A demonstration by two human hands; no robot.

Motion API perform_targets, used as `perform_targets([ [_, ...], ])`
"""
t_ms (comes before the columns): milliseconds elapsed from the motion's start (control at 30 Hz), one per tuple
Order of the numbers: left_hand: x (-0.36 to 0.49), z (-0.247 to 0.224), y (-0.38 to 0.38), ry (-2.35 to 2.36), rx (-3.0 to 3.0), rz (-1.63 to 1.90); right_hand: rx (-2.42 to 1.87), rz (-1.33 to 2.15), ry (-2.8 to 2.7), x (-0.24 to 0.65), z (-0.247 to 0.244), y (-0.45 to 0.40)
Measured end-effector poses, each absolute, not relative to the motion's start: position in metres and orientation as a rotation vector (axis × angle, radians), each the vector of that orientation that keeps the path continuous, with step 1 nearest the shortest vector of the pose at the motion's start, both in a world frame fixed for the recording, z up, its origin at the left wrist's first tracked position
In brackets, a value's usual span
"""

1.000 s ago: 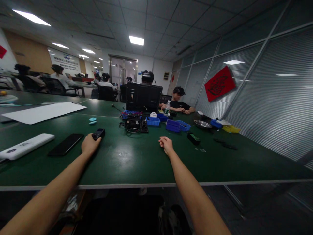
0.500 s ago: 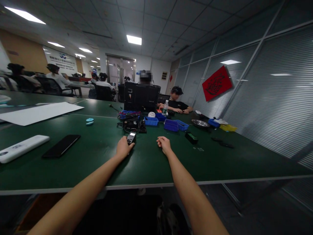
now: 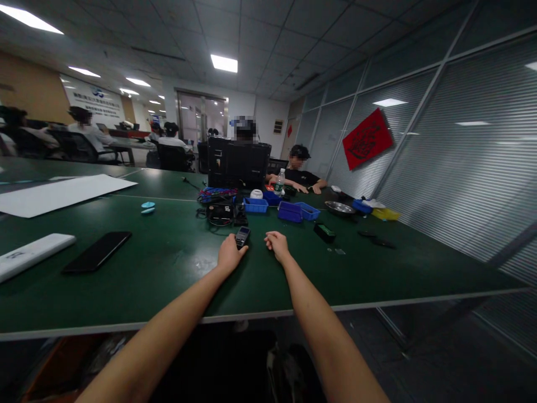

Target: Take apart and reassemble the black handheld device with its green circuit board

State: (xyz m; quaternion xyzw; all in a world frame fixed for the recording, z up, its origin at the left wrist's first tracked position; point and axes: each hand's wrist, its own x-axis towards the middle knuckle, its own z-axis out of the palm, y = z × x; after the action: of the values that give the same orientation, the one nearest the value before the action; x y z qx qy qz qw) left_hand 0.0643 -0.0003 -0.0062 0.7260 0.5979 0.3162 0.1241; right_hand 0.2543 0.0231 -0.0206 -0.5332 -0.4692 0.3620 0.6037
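Observation:
My left hand (image 3: 230,254) is closed around a small grey handheld device with a screen (image 3: 242,235), whose screen end points away from me. The device is on or just above the green table; I cannot tell which. To its right, my right hand (image 3: 277,245) rests by the tabletop with its fingers curled in, and nothing shows in them. A gap separates this hand from the device. Beyond the left hand sits a black box with cables (image 3: 220,212). A black case with a green top (image 3: 324,232) lies to the right of my right hand.
Blue trays (image 3: 255,205), a baseball (image 3: 256,194), a water bottle (image 3: 280,182) and a monitor (image 3: 239,162) stand farther back. A black phone (image 3: 98,252) and a white bar-shaped object (image 3: 36,254) lie left. A metal bowl (image 3: 339,208) is at right. Co-workers sit beyond.
My left hand has moved right with the device, closer to my right hand. The device's screen, bright before, looks darker. My right hand stays curled in nearly the same place. The view has shifted slightly.

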Motion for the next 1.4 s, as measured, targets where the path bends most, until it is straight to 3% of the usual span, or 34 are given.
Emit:
perform_targets([
  [267, 0.069, -0.01, -0.002, 1.408, 2.376, 0.814, -1.632, 0.191, -1.538, 0.225, -0.006, -0.002],
  [433, 0.066, -0.015, 0.002, 1.439, 2.334, 0.847, -1.817, 0.037, -1.812, 0.207, -0.004, -0.009],
  [800, 0.058, -0.018, 0.009, 1.52, 2.018, 1.027, -2.264, -0.06, -1.166, 0.282, 0.002, -0.004],
  [1000, 0.06, -0.017, 0.008, 1.523, 2.002, 1.035, -2.225, -0.072, -1.033, 0.291, 0.007, -0.007],
  [1167, 0.06, -0.015, 0.007, 1.528, 1.986, 1.036, -1.805, -0.363, -1.015, 0.287, 0.016, -0.012],
  [1400, 0.06, -0.019, 0.011, 1.518, 1.977, 1.078, -1.435, 0.006, -1.52, 0.26, 0.007, -0.007],
])
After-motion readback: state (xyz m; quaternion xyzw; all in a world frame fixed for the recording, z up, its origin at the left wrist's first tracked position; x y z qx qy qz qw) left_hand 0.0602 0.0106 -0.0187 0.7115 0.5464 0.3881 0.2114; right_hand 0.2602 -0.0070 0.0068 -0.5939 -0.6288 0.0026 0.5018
